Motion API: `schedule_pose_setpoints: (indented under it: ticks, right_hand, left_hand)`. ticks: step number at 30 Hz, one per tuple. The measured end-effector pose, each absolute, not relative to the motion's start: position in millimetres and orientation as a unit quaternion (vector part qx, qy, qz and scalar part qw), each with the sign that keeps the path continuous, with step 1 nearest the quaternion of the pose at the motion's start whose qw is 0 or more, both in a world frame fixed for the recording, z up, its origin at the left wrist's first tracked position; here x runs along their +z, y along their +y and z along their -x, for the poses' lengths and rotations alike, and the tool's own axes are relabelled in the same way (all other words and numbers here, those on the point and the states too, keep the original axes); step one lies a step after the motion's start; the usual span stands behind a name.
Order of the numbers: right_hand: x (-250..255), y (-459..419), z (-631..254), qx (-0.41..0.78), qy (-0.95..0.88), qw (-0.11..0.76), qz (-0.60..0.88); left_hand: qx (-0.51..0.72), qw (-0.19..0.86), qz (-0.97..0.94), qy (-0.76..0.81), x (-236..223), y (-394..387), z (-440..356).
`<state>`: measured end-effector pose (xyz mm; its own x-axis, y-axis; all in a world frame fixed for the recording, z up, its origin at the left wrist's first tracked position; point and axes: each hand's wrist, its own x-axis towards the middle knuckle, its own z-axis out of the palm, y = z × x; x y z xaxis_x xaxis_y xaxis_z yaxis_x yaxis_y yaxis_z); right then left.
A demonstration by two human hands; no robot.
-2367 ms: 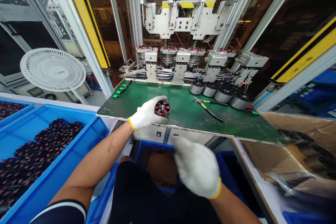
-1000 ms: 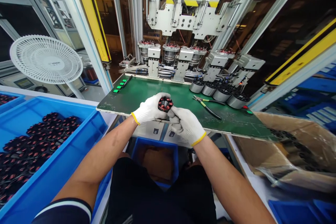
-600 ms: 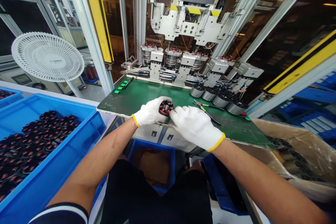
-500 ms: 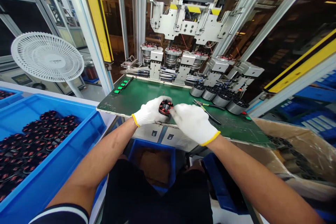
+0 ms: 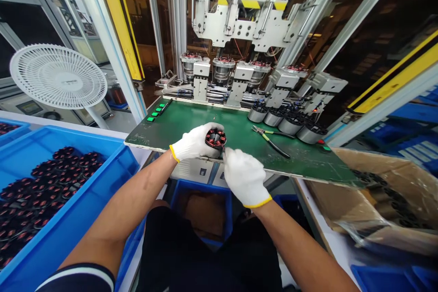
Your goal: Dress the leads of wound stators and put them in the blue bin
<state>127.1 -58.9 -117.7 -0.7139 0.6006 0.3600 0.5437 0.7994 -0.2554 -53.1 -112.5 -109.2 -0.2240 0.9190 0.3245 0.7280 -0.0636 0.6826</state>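
My left hand (image 5: 199, 141), in a white glove with a yellow cuff, is wrapped round a wound motor stator (image 5: 216, 138), black with red-copper coils, its open face tilted up towards me over the table's front edge. My right hand (image 5: 243, 174), gloved the same way, is closed in a pinch at the stator's lower right side. What its fingertips hold, if anything, is hidden. On the table to the right lie cutting pliers (image 5: 272, 141) with black and green handles. Behind them stands a row of several bare stators (image 5: 290, 128) with grey metal sides.
A green worktable (image 5: 185, 121) fronts a winding machine (image 5: 239, 23) carrying several stators. At left are a blue crate (image 5: 125, 164) full of wound stators and a white fan (image 5: 61, 77). A cardboard box (image 5: 328, 191) stands right; a blue bin (image 5: 228, 210) sits below.
My right hand has moved down and slightly left, from the stator's right side to below it. The stator now shows more of its open face. The view has shifted slightly.
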Motion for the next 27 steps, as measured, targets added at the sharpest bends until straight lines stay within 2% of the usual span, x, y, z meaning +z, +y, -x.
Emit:
schedule_pose_setpoints:
  ticks: [2, 5, 6, 8, 11, 14, 16, 18, 23, 27]
  right_hand:
    - [-124.7, -60.3, -123.8, 0.292, -0.883, 0.228, 0.289]
    - [-136.8, -65.1, -119.9, 0.716, -0.642, 0.198, 0.190]
    - [-141.0, -67.4, -118.4, 0.803, -0.550, 0.174, 0.153]
    - [-149.6, -72.0, -114.8, 0.882, -0.435, 0.149, 0.102]
    - [-162.4, -75.3, -108.5, 0.829, -0.489, 0.227, 0.147]
    - [-171.9, -74.2, -102.4, 0.581, -0.684, 0.359, 0.255]
    - [-176.0, -73.6, -98.8, 0.422, -0.766, 0.391, 0.287]
    - [-179.8, -74.7, -95.8, 0.347, -0.796, 0.392, 0.305]
    - [-194.2, -78.9, -109.4, 0.337, -0.814, 0.384, 0.276]
    - [-192.3, -69.2, -154.8, 0.353, -0.845, 0.362, 0.177]
  left_hand:
    - [0.389, 0.142, -0.624, 0.662, -105.2, -112.8, 56.9]
    - [0.382, 0.171, -0.644, 0.640, -101.1, -112.4, 62.7]
    - [0.381, 0.180, -0.649, 0.633, -100.6, -112.0, 64.2]
    - [0.386, 0.198, -0.655, 0.619, -101.0, -111.1, 66.1]
    - [0.400, 0.236, -0.653, 0.598, -103.8, -109.9, 67.9]
    - [0.402, 0.272, -0.642, 0.594, -106.0, -109.3, 69.6]
    - [0.399, 0.281, -0.638, 0.595, -106.0, -108.5, 71.0]
    - [0.398, 0.286, -0.640, 0.592, -105.3, -107.0, 72.1]
    - [0.410, 0.288, -0.650, 0.571, -104.0, -111.0, 74.3]
    - [0.513, 0.254, -0.569, 0.591, -109.6, -134.6, 68.5]
